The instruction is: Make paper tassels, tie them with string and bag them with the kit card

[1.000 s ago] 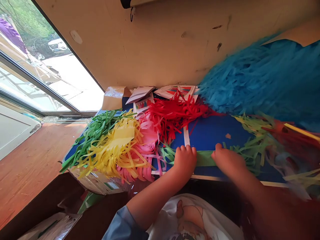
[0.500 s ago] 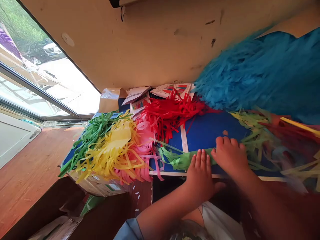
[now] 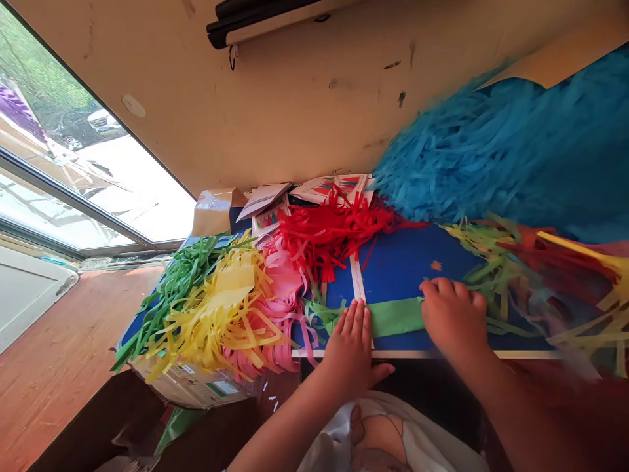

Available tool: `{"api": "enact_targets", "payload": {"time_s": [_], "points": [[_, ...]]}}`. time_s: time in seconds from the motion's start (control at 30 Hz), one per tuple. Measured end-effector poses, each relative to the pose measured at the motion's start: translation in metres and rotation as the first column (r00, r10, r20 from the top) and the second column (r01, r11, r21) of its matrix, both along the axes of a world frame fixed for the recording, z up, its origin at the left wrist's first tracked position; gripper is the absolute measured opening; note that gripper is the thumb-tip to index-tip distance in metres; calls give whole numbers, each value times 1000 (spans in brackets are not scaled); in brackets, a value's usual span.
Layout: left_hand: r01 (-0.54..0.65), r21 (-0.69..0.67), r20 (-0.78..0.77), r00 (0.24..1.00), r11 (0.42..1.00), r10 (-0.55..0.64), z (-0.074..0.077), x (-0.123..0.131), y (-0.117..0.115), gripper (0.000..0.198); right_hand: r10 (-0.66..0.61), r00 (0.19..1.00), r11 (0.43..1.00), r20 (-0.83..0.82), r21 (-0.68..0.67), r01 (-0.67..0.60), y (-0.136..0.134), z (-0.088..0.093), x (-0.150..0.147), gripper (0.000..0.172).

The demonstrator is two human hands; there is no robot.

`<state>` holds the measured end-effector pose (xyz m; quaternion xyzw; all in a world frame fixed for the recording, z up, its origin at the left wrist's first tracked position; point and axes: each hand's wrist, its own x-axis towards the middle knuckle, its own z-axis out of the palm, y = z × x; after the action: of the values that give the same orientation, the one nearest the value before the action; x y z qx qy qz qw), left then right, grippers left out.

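Observation:
A fringed strip of green tissue paper (image 3: 397, 317) lies flat along the front of the blue table (image 3: 400, 255). My left hand (image 3: 350, 351) presses on it with outstretched fingers, near where its cut fringe begins; the thumb is spread towards me. At the strip's right end, my right hand (image 3: 455, 318) has curled fingers closed on the paper, its thumb partly hidden. Left of my hands lie pink fringe (image 3: 284, 282), yellow fringe (image 3: 216, 295) and dark green fringe (image 3: 179, 275). Red fringe (image 3: 334, 229) is heaped behind them.
A large blue fringed mass (image 3: 496, 157) leans at the back right against the wall. Mixed coloured strips (image 3: 555, 262) spread over the table's right side. Printed papers (image 3: 334, 188) rest by the wall. Below the left end stands an open cardboard box (image 3: 122, 426).
My left hand has slid left along the green strip, away from my right hand, uncovering a smooth length of paper between them. The right hand stays at the right end. The view has shifted slightly.

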<state>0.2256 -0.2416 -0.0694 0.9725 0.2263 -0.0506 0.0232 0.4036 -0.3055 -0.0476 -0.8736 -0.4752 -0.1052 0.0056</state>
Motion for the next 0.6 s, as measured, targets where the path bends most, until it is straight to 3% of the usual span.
{"api": "enact_targets", "payload": {"time_s": [0.07, 0.13, 0.2, 0.27, 0.4, 0.6], "points": [[12, -26, 0, 1000, 1000, -12, 0, -1, 5, 97, 34, 999, 990, -17, 141, -32, -6, -2, -9, 35], [35, -53, 21, 999, 998, -34, -1, -3, 10, 98, 245, 968, 943, -58, 248, -223, -8, -9, -23, 41], [61, -69, 43, 997, 996, -58, -2, -4, 16, 93, 491, 861, 861, -132, 223, -457, -5, -21, -39, 57], [80, -81, 47, 996, 994, -76, -3, -6, 19, 89, 579, 781, 815, -236, 124, -566, 1, -32, -51, 77], [83, -66, 35, 996, 994, -80, -7, -6, 20, 92, 474, 827, 864, -301, -21, -503, -1, -47, -44, 91], [29, -36, 22, 999, 999, -28, -8, -6, 16, 98, 246, 964, 965, -100, -68, -253, -36, -58, 0, 87]]}}
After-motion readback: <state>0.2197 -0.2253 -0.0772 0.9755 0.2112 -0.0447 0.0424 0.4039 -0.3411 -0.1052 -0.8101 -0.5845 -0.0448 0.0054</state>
